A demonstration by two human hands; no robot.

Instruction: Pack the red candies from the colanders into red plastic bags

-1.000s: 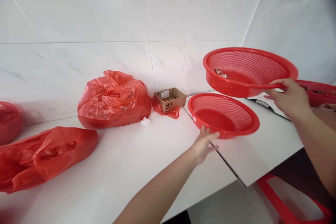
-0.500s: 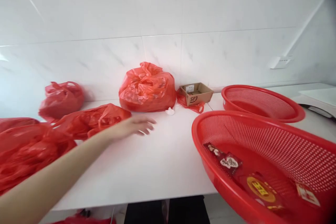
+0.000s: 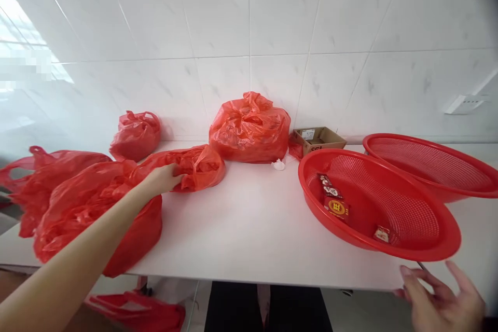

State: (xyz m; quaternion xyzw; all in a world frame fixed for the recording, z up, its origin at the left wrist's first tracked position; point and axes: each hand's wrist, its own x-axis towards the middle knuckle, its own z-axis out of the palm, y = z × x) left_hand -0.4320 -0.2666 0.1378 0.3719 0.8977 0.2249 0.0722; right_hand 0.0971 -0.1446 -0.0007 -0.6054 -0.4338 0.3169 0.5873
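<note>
My left hand (image 3: 167, 177) is at the crumpled mouth of a low red plastic bag (image 3: 204, 171), its fingers curled against the film. The fingertips are partly hidden there. My right hand (image 3: 443, 298) is at the lower right, just below the rim of the nearer red plastic basket (image 3: 373, 246). Its fingers are spread, and a thin dark thing I cannot make out shows near the index finger. Inside the basket lie several small wrapped snacks, among them a red packet (image 3: 336, 208) with a yellow circle and a pale packet (image 3: 382, 233).
A second red basket (image 3: 431, 187) stands behind the first. A full red bag (image 3: 249, 140), a cardboard box (image 3: 322, 138) and a crumpled white tissue (image 3: 278, 165) are along the wall. More red bags (image 3: 93, 207) sit at the left of the white table (image 3: 241, 238). Another bag (image 3: 136, 314) lies below.
My left hand has gone from over the bare table to the low red bag. My right hand has come into view. The view has swung left, and the nearer basket appears farther away.
</note>
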